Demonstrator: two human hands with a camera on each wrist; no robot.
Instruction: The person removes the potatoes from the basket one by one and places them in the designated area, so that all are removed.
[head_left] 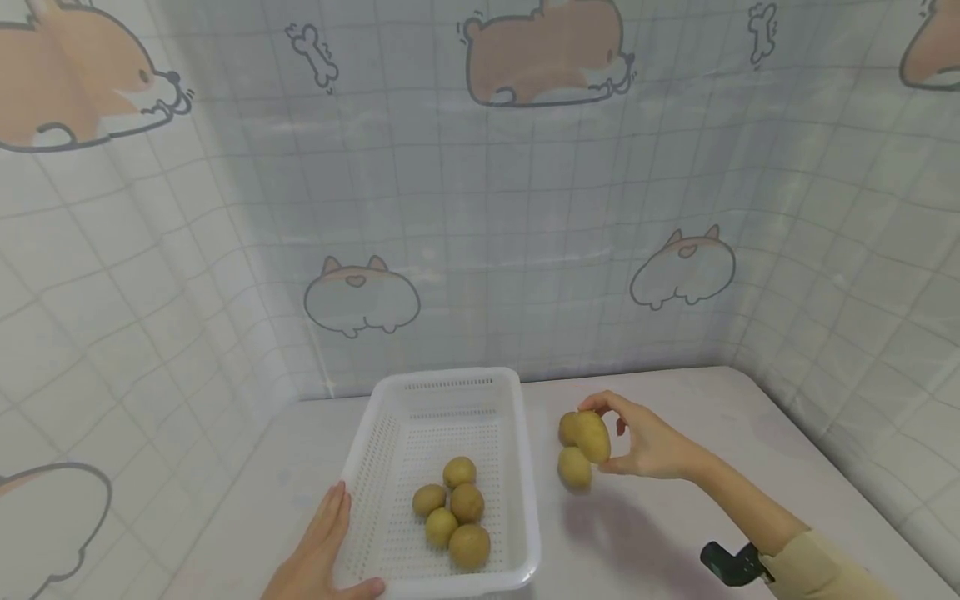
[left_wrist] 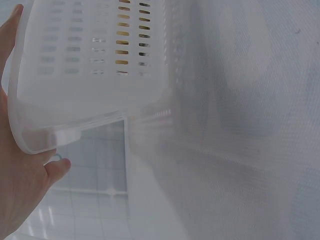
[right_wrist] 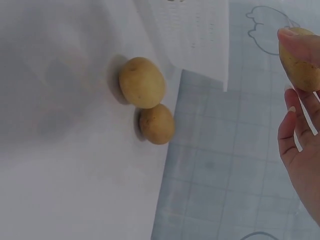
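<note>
A yellow-brown potato [head_left: 593, 437] is pinched between the thumb and fingers of my right hand [head_left: 651, 437], raised above the table. Seen from the right wrist, the held potato [right_wrist: 301, 61] is off the surface, partly covered by the thumb. Two more potatoes lie on the table below and left of that hand: a nearer potato [head_left: 574, 469] and a farther potato [right_wrist: 157, 124]. My left hand [head_left: 315, 554] rests at the near left corner of a white plastic basket [head_left: 530, 500], straight fingers along its side and thumb at the front rim. Several potatoes [head_left: 467, 503] sit inside the basket.
The pale tabletop [head_left: 667, 533] runs back to a hanging cloth [head_left: 480, 217] printed with a grid and cartoon dogs, which also encloses both sides. A black device [head_left: 731, 564] is strapped at my right wrist, by the yellowish sleeve [head_left: 813, 562].
</note>
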